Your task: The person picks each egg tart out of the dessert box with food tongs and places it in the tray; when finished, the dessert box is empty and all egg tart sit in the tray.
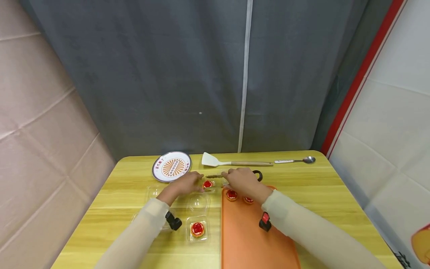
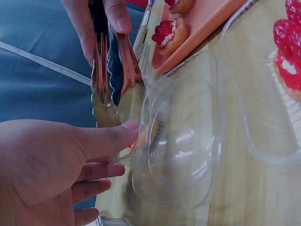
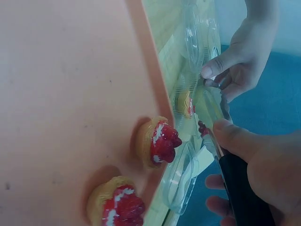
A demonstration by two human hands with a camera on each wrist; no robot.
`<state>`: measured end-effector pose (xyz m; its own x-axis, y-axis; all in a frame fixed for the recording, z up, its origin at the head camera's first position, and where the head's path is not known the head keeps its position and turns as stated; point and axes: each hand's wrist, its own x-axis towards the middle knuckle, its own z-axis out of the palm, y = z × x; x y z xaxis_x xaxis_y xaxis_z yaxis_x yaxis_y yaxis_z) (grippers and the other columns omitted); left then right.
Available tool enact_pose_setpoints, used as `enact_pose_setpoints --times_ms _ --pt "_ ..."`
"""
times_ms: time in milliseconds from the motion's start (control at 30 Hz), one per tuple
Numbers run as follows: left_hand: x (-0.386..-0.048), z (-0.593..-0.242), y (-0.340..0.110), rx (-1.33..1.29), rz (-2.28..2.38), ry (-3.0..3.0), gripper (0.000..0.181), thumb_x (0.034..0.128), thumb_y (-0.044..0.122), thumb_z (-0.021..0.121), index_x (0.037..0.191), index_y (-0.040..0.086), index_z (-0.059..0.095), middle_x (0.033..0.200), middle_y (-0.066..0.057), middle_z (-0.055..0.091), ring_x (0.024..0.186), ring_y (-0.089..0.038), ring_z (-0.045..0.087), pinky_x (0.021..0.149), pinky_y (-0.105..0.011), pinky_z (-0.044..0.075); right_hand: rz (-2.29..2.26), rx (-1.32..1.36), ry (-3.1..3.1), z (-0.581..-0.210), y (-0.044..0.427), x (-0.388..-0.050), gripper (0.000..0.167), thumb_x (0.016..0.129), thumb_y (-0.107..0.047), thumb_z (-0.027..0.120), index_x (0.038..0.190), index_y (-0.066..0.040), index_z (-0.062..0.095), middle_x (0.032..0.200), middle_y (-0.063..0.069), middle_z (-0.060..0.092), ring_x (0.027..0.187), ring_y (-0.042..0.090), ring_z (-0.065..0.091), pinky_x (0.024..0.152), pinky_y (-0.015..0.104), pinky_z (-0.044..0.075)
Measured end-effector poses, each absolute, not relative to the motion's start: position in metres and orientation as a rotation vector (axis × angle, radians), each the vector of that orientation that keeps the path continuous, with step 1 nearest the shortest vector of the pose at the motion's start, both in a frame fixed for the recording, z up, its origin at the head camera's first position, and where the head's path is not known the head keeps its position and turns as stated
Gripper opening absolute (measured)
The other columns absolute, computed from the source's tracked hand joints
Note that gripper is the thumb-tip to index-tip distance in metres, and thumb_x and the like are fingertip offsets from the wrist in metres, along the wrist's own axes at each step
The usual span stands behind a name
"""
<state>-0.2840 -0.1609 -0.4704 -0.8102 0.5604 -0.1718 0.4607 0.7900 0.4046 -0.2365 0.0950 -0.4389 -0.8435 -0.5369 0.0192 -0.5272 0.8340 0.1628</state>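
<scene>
My left hand [image 1: 186, 184] pinches the rim of a clear plastic clamshell box [image 2: 183, 132] between thumb and fingers; its other fingers extend below. A red-topped fruit tart [image 3: 185, 104] sits inside this box. My right hand [image 1: 246, 182] grips a pair of metal tongs [image 3: 237, 181] by the black handle. The scalloped tong ends [image 2: 106, 110] stand apart over the box, close to my left fingertips. Whether they touch the tart, I cannot tell. More tarts [image 3: 164, 143] lie on the orange tray [image 1: 248, 239], under and beside my right arm.
Nearer me, another open clear box [image 1: 189, 237] holds a tart [image 1: 197, 229]. More clear boxes lie partly behind my left forearm. Along the back are a patterned plate [image 1: 172, 167], a white spatula [image 1: 211, 160] with a wooden handle, and a spoon [image 1: 309, 160]. A grey curtain [image 1: 168, 74] hangs behind the table.
</scene>
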Motion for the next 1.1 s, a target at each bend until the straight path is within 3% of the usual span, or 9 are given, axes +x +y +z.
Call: enact_pose_setpoints --times_ms 467,733,1000,1100 --pt "-0.283 -0.471 -0.156 0.806 0.461 2.700 0.068 0.0917 0.029 0.079 0.144 -0.007 0.054 0.137 -0.022 0.062 0.123 -0.036 0.061 0.109 -0.050 0.048 -0.327 0.872 -2.981 -0.435 0.082 -0.244 0.033 0.096 -0.049 0.070 0.120 -0.026 0.073 0.085 -0.004 0.070 0.067 0.012 0.063 0.055 0.032 0.054" --pt "-0.283 -0.471 -0.156 0.780 0.468 2.697 0.066 0.0934 0.030 0.078 0.145 -0.005 0.054 0.140 -0.021 0.060 0.127 -0.038 0.059 0.112 -0.050 0.046 -0.226 0.883 -2.970 -0.435 0.093 -0.241 0.025 0.098 -0.045 0.068 0.114 -0.026 0.074 0.081 -0.005 0.069 0.072 0.012 0.066 0.055 0.032 0.054" --pt "-0.282 -0.470 -0.153 0.767 0.464 2.690 0.068 0.0941 0.032 0.077 0.147 -0.004 0.052 0.145 -0.021 0.057 0.132 -0.038 0.056 0.115 -0.049 0.043 -0.078 0.873 -2.927 -0.431 0.111 -0.229 0.025 0.100 -0.038 0.069 0.120 -0.025 0.074 0.086 -0.001 0.073 0.076 0.018 0.069 0.063 0.038 0.060" --pt "-0.282 -0.471 -0.152 0.755 0.451 2.693 0.069 0.0936 0.033 0.077 0.148 -0.003 0.052 0.146 -0.021 0.056 0.133 -0.038 0.055 0.116 -0.049 0.043 -0.017 0.857 -2.893 -0.433 0.121 -0.224 0.031 0.099 -0.038 0.070 0.126 -0.024 0.073 0.089 0.000 0.074 0.073 0.020 0.069 0.061 0.037 0.059"
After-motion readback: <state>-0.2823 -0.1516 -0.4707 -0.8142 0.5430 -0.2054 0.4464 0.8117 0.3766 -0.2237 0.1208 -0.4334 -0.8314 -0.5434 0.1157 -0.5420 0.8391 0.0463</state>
